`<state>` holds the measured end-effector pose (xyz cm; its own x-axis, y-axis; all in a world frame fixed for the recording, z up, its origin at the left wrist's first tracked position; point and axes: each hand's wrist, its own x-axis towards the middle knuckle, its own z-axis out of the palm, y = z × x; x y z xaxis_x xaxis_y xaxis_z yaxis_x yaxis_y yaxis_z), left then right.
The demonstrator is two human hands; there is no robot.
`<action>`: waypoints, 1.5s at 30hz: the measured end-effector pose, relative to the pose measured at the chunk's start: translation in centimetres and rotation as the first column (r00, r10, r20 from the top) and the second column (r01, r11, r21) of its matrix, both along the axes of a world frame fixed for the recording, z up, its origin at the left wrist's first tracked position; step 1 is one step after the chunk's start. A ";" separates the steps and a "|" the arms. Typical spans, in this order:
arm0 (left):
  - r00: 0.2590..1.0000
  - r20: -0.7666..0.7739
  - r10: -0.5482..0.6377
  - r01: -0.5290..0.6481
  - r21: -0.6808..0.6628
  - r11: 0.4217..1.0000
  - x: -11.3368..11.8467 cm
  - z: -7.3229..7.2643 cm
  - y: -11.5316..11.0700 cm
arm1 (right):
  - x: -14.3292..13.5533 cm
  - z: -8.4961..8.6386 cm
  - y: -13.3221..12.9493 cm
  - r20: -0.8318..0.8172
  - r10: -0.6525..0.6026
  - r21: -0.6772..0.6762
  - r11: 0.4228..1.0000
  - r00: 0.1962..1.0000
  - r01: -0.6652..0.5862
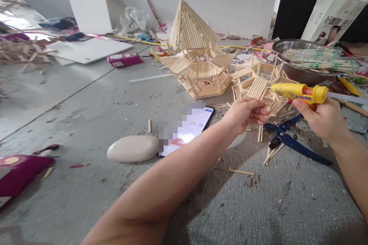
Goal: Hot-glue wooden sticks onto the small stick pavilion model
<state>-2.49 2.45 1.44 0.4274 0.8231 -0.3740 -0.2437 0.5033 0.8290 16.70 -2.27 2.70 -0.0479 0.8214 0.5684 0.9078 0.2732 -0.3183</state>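
Observation:
My right hand (323, 118) is wrapped round a yellow glue gun (299, 91), its nozzle pointing left at the slatted panel of a small wooden stick structure (257, 86). Just in front of that structure is my left hand (248, 114), its fingers curled together; what they pinch, if anything, is too small to make out. Below both hands, dark blue cutting pliers (299, 145) lie on the floor over some short sticks (273, 155). A larger hexagonal stick model (201, 71) with a pointed stick roof (191, 26) behind it stands to the left.
A lit phone (189, 130) and a pale oval object (132, 148) lie left of my left forearm. A metal bowl (304, 72) of wrapped sticks is at the right, near a white bag (333, 15). Purple boxes (125, 59) and white boards (92, 50) are at the left.

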 end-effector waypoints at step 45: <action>0.994 0.072 0.085 -0.088 0.051 0.995 0.5 -1.0 -0.3 | 0.1 -0.1 0.1 -0.010 0.010 -0.021 1.000 1.000 -0.010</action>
<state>-1.99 2.12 0.47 0.3770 0.8764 -0.2996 -0.3421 0.4323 0.8343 16.84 -2.17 2.62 -0.0506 0.8324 0.5518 0.9016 0.2758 -0.3332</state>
